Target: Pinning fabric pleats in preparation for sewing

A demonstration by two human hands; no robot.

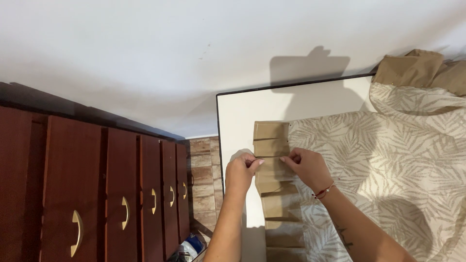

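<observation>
A tan pleated band (275, 179) is pinched at one fold by both hands, on the white table (242, 111). The left hand (240, 171) is closed on the band's left edge, thumb and fingertips pressed together over the cloth. The right hand (307, 167) is closed on the same fold from the band's right side, its fingers curled down onto the fabric. A red cord bracelet (324, 190) is worn at the right wrist. The band is sewn along the edge of a leaf-patterned fabric (388, 160), which is spread to the right of the band. Left of the table, a row of dark red cabinet doors (97, 194) with gold handles is seen; their contents cannot be told.
</observation>
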